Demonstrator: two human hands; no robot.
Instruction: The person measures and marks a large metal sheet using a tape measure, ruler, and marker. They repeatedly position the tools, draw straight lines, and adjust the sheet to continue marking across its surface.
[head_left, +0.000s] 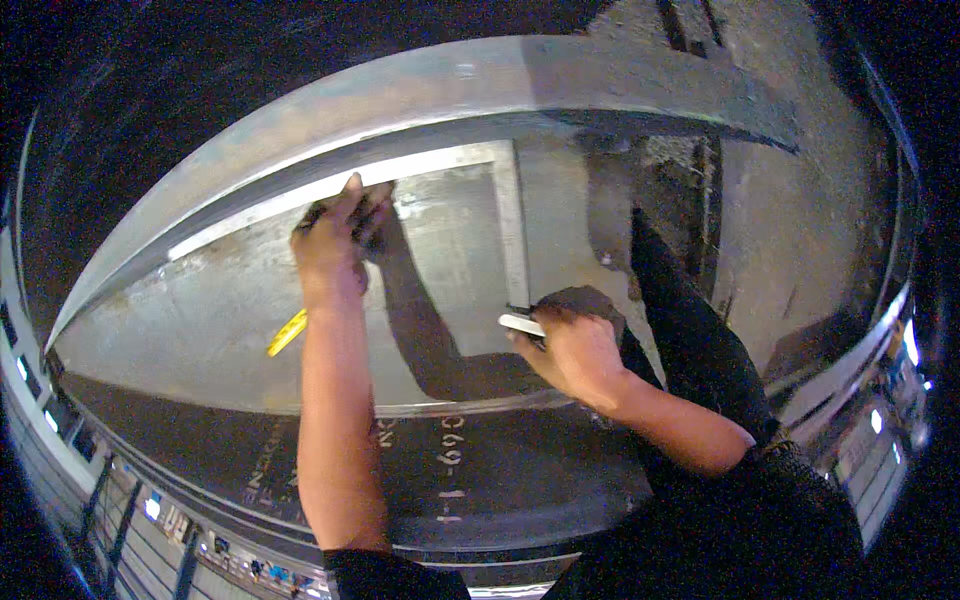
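Bends the fingers of the left hand over the long arm of a flat, pale, L-shaped metal square; cannot tell whether pinching or only pressing. Closes the right hand around a short white stick, just beside the near end of the square's short arm; cannot make out whether touching. Has the square flat on the smooth, scuffed grey face of a steel beam, long arm beside the far flange. Shows a slim yellow object beside the left forearm. Leaves bare steel between the square's arms, crossed by a shadow, and more toward the near edge. Meets there a dark band with white painted marks. Gives way at right to rough, gritty grey ground.
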